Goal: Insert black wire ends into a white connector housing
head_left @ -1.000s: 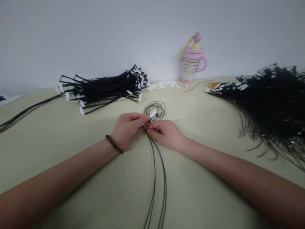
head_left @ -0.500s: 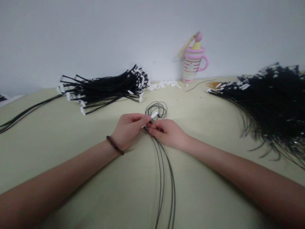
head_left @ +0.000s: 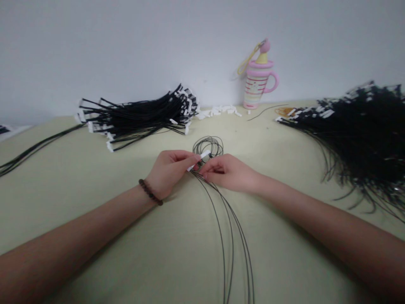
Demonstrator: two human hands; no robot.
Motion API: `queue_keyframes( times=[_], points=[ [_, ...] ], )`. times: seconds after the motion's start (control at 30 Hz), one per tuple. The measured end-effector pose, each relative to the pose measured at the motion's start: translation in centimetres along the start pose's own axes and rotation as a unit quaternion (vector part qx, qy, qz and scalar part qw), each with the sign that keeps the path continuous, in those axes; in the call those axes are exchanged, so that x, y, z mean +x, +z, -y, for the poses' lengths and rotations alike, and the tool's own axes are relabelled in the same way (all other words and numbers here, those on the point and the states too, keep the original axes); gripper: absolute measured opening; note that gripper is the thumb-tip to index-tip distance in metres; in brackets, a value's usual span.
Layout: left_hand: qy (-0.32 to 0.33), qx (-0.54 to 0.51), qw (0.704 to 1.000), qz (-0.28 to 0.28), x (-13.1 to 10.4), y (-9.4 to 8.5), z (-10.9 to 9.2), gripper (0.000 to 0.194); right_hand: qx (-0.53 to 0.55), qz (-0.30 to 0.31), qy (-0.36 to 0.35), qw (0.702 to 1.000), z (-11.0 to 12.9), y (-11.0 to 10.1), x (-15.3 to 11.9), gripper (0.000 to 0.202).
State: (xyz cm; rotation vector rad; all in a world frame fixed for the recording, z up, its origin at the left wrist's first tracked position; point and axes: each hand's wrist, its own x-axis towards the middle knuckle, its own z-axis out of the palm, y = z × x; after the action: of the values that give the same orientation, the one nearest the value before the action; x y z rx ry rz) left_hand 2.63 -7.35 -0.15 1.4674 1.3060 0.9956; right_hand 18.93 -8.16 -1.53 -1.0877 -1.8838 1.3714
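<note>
My left hand (head_left: 173,171), with a dark beaded bracelet at the wrist, pinches a long white connector (head_left: 205,154) between thumb and fingers. Thin black wires (head_left: 229,207) run from the connector toward the table's near edge. Close beside it, my right hand (head_left: 230,172) has its thumb and fingers pinched together on a wire by the connector's right side; the fingertips partly cover the wire. Beyond both hands lies a loose coil of thin black wire (head_left: 215,138) on the table.
A pile of black cables with white connectors (head_left: 142,114) lies at the back left. Small white connector housings (head_left: 218,110) are scattered by the wall. A pink striped cup (head_left: 255,86) stands behind. At right sits a large heap of black wires (head_left: 370,135).
My right hand has shifted slightly right and up, and the wires' trailing ends have swung to the right. My left hand keeps its hold on the connector.
</note>
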Motion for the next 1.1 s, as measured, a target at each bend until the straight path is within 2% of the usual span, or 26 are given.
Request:
queue_keyframes(
  times=[0.07,0.13,0.2,0.27,0.4,0.5,0.57,0.67,0.73,0.8,0.9,1.0,1.1],
  points=[
    [0.001,0.012,1.0,-0.002,0.1,-0.1,0.0,0.014,0.106,0.029,0.055,0.992,0.7,-1.0,-0.3,0.02],
    [-0.003,0.024,1.0,-0.015,0.2,-0.2,0.0,0.016,0.215,0.047,0.1,0.97,1.5,-2.6,-0.7,0.019],
    [-0.014,0.025,0.999,-0.03,0.4,-0.3,0.1,0.018,0.306,0.034,0.105,0.946,2.1,-4.6,-1.1,0.013],
    [-0.025,0.014,0.999,-0.035,0.6,-0.4,0.2,0.019,0.374,-0.021,0.076,0.924,2.4,-6.7,-1.5,0.011],
    [-0.033,-0.008,0.999,-0.03,0.8,-0.6,0.4,0.02,0.418,-0.185,0.009,0.889,2.4,-10.0,-2.0,0.021],
    [-0.039,-0.02,0.998,-0.034,0.9,-0.7,0.4,0.018,0.407,-0.292,-0.012,0.865,1.5,-11.2,-1.7,0.021],
    [-0.042,-0.028,0.998,-0.035,1.0,-0.7,0.5,0.018,0.365,-0.329,-0.02,0.871,0.6,-11.3,-1.1,0.016],
    [-0.042,-0.038,0.998,-0.033,1.0,-0.7,0.5,0.018,0.24,-0.35,-0.016,0.905,-0.6,-10.2,-0.3,0.012],
    [-0.042,-0.041,0.998,-0.033,1.0,-0.7,0.4,0.017,0.1,-0.368,-0.031,0.924,-0.9,-8.6,-0.1,0.018],
    [-0.044,-0.041,0.998,-0.035,0.9,-0.7,0.4,0.018,-0.076,-0.363,-0.076,0.926,-0.8,-6.4,-0.2,0.027],
    [-0.047,-0.043,0.997,-0.037,0.9,-0.7,0.3,0.018,-0.28,-0.271,-0.147,0.909,-0.2,-2.8,-0.9,0.033],
    [-0.046,-0.053,0.997,-0.034,1.0,-0.7,0.3,0.018,-0.345,-0.18,-0.15,0.909,0.1,-0.2,-1.5,0.031],
    [-0.047,-0.058,0.997,-0.027,1.0,-0.7,0.4,0.016,-0.364,-0.131,-0.136,0.912,0.0,0.8,-1.7,0.027]
  ],
)
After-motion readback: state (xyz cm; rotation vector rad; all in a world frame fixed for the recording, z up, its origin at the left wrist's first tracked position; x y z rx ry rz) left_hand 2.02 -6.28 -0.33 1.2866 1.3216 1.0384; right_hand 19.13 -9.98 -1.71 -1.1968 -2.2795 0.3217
